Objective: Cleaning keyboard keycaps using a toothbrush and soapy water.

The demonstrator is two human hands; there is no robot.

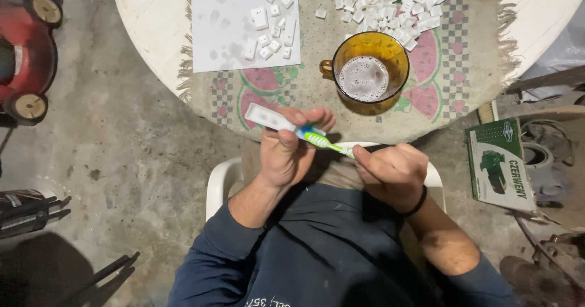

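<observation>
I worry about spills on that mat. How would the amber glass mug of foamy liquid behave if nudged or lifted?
The amber glass mug looks wide and squat, so it probably resists tipping. It seems well filled with foamy liquid, so likely heavy and apt to slosh. It stands on a woven mat, which may grip rather than let it slide.

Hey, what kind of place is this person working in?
Probably a home garage or shed: bare stained concrete floor, a red wheeled machine at the left, and metal parts and clutter at the right beside a round white table.
</observation>
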